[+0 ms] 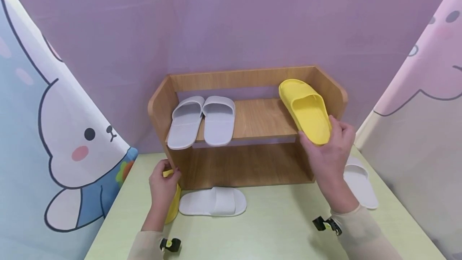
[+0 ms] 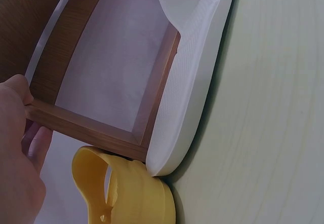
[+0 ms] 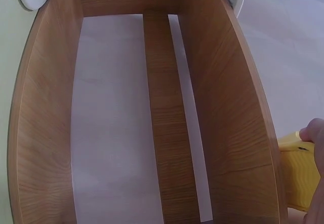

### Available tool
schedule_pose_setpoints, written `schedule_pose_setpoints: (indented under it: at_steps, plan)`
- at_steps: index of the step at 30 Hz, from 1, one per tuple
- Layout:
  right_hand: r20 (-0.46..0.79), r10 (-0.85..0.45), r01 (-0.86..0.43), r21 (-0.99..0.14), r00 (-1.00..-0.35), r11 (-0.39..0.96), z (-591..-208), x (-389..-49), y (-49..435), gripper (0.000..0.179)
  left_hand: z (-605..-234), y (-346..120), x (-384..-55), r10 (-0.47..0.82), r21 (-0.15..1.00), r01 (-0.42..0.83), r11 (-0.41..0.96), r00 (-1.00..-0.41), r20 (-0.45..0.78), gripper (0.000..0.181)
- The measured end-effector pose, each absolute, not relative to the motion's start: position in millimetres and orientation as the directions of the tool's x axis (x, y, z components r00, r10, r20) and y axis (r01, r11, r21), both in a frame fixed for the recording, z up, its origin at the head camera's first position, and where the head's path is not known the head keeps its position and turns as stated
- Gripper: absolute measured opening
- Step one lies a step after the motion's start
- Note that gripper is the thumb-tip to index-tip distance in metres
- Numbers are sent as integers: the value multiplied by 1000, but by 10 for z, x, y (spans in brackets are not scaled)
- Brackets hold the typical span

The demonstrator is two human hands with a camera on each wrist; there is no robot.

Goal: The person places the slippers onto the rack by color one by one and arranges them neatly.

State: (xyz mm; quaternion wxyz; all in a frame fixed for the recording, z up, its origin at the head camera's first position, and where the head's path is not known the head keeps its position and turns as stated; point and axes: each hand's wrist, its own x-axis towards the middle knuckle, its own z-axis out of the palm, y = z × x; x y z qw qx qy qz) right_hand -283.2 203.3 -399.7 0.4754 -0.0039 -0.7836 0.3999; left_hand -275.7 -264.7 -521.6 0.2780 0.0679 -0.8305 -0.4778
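My right hand (image 1: 330, 157) grips the heel end of a yellow slipper (image 1: 313, 117) at the right of the upper shelf on a small wooden shoe rack (image 1: 261, 117). Its toe points to the back, and the heel overhangs the shelf's front edge. With my left hand (image 1: 163, 185) I pinch the front edge of the rack's left side panel (image 2: 86, 132), thumb and fingers on either side. A pair of light grey slippers (image 1: 218, 129) stands side by side at the upper shelf's left, toes to the back. Another yellow slipper (image 2: 139, 193) is partly hidden behind my left hand.
A white slipper (image 1: 193, 204) lies sideways on the pale green table (image 1: 274, 228), along the rack's front. To the right of the rack lies another white slipper (image 1: 361, 187), partly behind my right arm. Purple cloth (image 1: 245, 23) hangs behind, with printed cloth on both sides.
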Motion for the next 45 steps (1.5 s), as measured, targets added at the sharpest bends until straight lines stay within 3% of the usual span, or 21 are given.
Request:
schedule_pose_setpoints:
  at_steps: [19, 28, 45]
  plan:
    - [722, 382, -324, -631, -577, 705, -3917, -2830, 2008, 83, -5218, -2640, -2744, -373, 835, 139, 533, -847, 379, 33]
    - [670, 383, -272, -659, -636, 701, -3885, -2822, 1981, 87, -5216, -2642, -2746, -377, 830, 145, 539, -840, 391, 31]
    - [704, 373, -263, -619, -604, 740, -3907, -2908, 1955, 86, -5230, -2646, -2751, -377, 824, 161, 544, -830, 411, 31]
